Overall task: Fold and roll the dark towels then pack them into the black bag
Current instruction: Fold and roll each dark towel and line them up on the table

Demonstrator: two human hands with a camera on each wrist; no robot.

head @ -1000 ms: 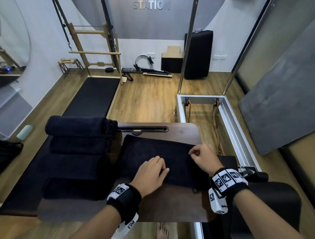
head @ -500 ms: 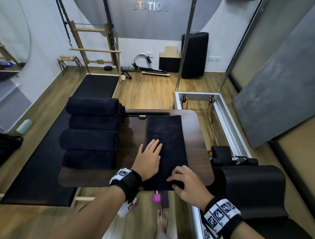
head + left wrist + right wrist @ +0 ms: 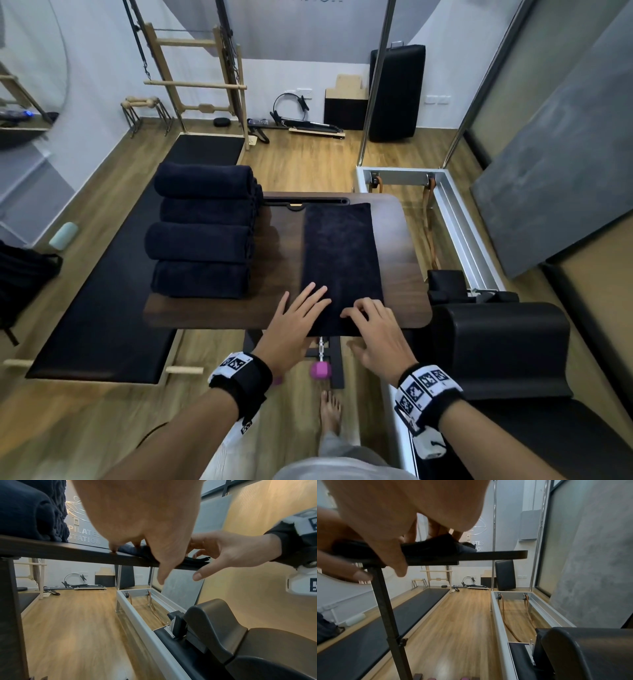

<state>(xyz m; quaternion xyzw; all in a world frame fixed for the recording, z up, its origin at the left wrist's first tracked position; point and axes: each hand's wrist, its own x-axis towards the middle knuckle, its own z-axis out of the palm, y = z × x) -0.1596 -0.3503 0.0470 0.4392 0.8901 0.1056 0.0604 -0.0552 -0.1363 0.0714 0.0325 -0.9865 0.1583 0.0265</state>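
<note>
Trouble is most likely sitting at the near end of the folded dark towel (image 3: pixel 342 263), which is lying as a long strip down the dark wooden table (image 3: pixel 404 240) with its near edge overhanging the table's lip, layered edges showing in the left wrist view. The left hand (image 3: pixel 294 323) is lying flat on the near left corner with fingers straight and spread, while the right hand (image 3: pixel 378 330) is resting on the near right corner with fingers bent, tips pressing the cloth and thumb hanging free below the edge; neither is gripping anything. If the roll is started from this overhang unevenly, the layers are likely to slide apart and the roll could come out skewed or loose, and a tug toward the body could drag the strip off the table. Four rolled towels (image 3: pixel 202 229) are stacked in a row on the table's left side, near the strip but apart from it, so they are not blocking the way. A black bag (image 3: pixel 24 274), probably the one for packing, is sitting on the floor far left, well apart. A pink dumbbell (image 3: pixel 320 370) is lying under the table by the person's bare foot (image 3: pixel 330 411).
</note>
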